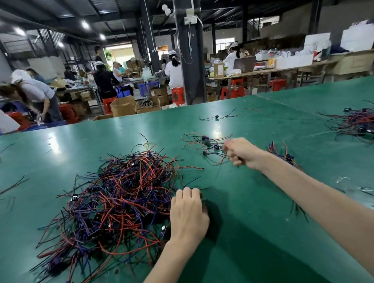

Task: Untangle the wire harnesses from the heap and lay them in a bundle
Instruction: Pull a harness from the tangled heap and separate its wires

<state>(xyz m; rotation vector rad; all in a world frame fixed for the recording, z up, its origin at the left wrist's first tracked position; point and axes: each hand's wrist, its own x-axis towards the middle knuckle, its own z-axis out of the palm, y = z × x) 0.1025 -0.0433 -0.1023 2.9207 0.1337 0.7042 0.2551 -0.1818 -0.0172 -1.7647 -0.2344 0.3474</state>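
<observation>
A big tangled heap of red, purple and black wire harnesses [119,200] lies on the green table [242,236], left of centre. My left hand [189,215] rests at the heap's right edge, fingers curled down over black wires. My right hand [242,152] is farther back, fingers curled, pinching a thin wire that runs from a small loose group of harnesses [206,143]. Behind my right forearm lies a small bundle of red and purple harnesses [281,152].
A second large pile of harnesses [364,124] sits at the far right. One stray harness [217,117] lies near the table's far edge, and loose wires [1,192] lie at the left. People work at benches beyond the table.
</observation>
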